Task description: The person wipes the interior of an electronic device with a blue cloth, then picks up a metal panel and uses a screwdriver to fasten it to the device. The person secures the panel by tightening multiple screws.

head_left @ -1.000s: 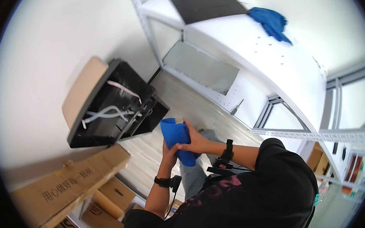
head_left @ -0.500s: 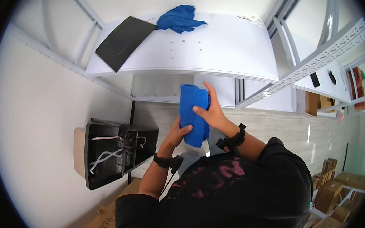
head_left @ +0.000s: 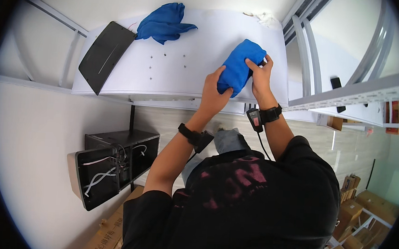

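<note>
While both hands, left hand (head_left: 213,94) and right hand (head_left: 260,76), grip it, the soft folded blue cloth (head_left: 237,67) rests on the white shelf (head_left: 175,73).

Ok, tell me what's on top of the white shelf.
On the white shelf lie a crumpled blue cloth, a dark flat panel at its left end, and a folded blue cloth under both hands. Whatever that cloth covers is hidden.

Folded blue cloth (head_left: 238,67) raised from chest height onto white shelf (head_left: 175,73), both hands gripping

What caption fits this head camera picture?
Both hands, left hand and right hand, press a folded blue cloth onto a white shelf.
</note>
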A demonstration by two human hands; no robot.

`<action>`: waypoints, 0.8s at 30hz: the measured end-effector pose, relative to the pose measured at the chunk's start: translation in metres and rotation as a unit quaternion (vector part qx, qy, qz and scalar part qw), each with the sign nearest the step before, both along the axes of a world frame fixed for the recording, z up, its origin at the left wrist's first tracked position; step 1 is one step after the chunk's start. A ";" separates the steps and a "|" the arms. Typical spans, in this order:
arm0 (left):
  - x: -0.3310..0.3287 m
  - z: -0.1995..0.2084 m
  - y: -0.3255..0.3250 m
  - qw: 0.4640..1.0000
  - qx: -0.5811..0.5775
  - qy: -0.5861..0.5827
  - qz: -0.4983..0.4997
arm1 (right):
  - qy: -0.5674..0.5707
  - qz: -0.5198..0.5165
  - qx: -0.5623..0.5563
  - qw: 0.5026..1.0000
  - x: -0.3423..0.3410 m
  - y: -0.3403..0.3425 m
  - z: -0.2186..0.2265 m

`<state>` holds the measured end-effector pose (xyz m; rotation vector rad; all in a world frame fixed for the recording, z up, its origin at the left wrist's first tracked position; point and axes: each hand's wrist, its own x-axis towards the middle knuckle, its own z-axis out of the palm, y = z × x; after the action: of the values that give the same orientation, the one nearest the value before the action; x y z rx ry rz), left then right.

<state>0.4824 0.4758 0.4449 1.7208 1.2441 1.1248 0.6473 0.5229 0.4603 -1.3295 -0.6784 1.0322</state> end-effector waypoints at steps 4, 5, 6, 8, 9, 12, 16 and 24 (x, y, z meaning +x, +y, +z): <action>0.015 -0.014 0.008 0.997 0.020 0.074 0.032 | -0.168 -0.012 0.007 0.986 0.010 0.022 -0.029; 0.014 -0.020 0.009 0.995 0.034 0.090 0.037 | -0.241 -0.014 0.005 0.971 0.013 0.027 -0.039; 0.013 -0.022 0.010 0.992 0.050 0.107 0.046 | -0.276 -0.016 0.005 0.961 0.015 0.030 -0.045; 0.015 -0.024 0.012 0.993 0.054 0.098 0.045 | -0.345 -0.018 0.006 0.938 0.021 0.031 -0.055; 0.016 -0.025 0.012 0.993 0.056 0.094 0.046 | -0.404 -0.018 0.011 0.915 0.022 0.029 -0.054; 0.020 -0.026 0.010 0.992 0.037 0.111 0.054 | -0.514 -0.018 -0.014 0.858 0.021 0.028 -0.041; 0.004 -0.017 0.000 0.994 0.015 0.096 0.055 | -0.538 -0.035 0.032 0.842 0.006 0.019 -0.018; -0.097 -0.059 -0.094 0.979 -0.122 -0.115 0.116 | -0.172 0.322 0.213 0.906 -0.099 -0.075 0.008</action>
<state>0.3856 0.3820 0.3856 1.2512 1.3953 1.2094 0.5487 0.4476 0.4686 -0.9099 -1.5923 1.0770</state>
